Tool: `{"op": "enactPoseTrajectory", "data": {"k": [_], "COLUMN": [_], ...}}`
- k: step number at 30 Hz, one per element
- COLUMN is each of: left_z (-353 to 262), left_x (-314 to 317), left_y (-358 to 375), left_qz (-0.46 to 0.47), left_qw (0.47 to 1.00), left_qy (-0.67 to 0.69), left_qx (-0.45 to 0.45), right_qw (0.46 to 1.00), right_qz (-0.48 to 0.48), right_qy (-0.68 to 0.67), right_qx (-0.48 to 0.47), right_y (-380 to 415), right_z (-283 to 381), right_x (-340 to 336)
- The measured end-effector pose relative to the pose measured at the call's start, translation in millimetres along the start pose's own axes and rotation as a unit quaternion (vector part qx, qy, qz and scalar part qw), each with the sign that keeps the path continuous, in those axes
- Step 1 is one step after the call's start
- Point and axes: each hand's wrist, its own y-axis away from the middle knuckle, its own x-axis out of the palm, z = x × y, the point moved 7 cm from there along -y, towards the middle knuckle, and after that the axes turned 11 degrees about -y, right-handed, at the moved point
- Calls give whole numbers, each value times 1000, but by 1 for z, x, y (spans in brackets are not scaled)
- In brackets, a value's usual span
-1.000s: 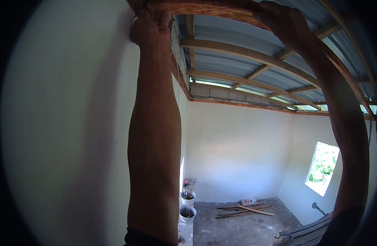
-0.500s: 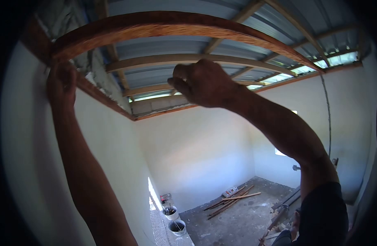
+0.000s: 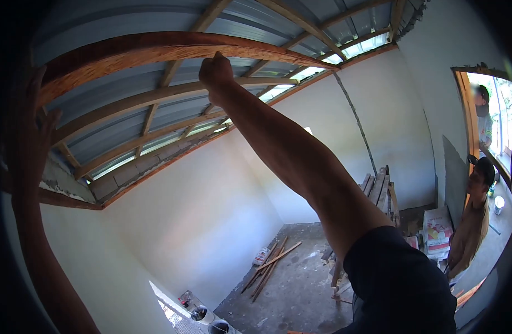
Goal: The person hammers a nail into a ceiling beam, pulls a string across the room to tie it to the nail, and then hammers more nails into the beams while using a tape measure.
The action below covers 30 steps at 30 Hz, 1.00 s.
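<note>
One reddish beam [image 3: 172,43]: spanned overhead, ten to one o'clock.
Left hand [image 3: 29,125]: spread wide against the beam's near end, ten o'clock.
Right hand [image 3: 216,73]: now raised to its underside, eleven o'clock, fingers curled; two-point steadying is suggested.
Doorway [image 3: 466,100]: newly brought into view, two o'clock.

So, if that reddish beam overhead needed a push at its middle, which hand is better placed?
Probably the right hand: it is raised at the middle stretch of the reddish beam, while the left hand is up by the beam's near end.
</note>
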Motion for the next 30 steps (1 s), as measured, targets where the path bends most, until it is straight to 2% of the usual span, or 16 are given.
{"op": "enactPoseTrajectory", "data": {"k": [3, 6, 10, 13, 15, 16, 17, 20, 22, 23, 24, 27, 28, 29, 30], "left_z": [4, -1, -21, -22, -22, -21, -21, -36, -40, -41, -30, -110, -139, -171, -205], "left_x": [41, 48, -9, -10, -7, -6, -6, -30, -53, -64, -49, -90, -111, -137, -152], "left_y": [-6, -12, -31, -35, -34, -37, -38, -28, -11, 4, 29, 127, 165, 174, 192], "left_qz": [-17, -3, 14, 41, 56, 58, 59, -28, -101, -134, 4, -57, 47, 48, 58], "left_qw": [999, 1000, 999, 998, 998, 998, 998, 989, 993, 977, 920, 794, 780, 716, 686], "left_qy": [36, 8, -20, -41, -30, -16, -3, -134, 66, 165, 318, 559, 591, 659, 697], "left_qx": [3, 16, 26, 22, 24, 31, 38, 49, -1, -31, -228, -230, -202, -227, -200], "right_qw": [973, 969, 967, 946, 988, 995, 982, 980, 976, 964, 951, 878, 847, 809, 759], "right_qz": [68, 57, 78, 88, 85, 85, 121, 154, 181, 200, 216, 256, 260, 252, 255], "right_qy": [-171, -207, -201, -237, -109, -43, -88, -72, -57, -94, -45, 159, 228, 270, 302], "right_qx": [136, 122, 135, 204, 74, 8, 112, 105, 104, 146, 218, 371, 404, 457, 517], "right_y": [11, 6, 18, 16, 8, 20, 31, 53, 73, 95, 124, 217, 249, 282, 315], "right_z": [17, 8, 16, 8, 2, 20, 16, -6, -31, -47, -63, -131, -152, -159, -188], "right_x": [13, 22, 17, 26, 27, 23, 9, -32, -60, -77, -99, -198, -236, -272, -326]}}
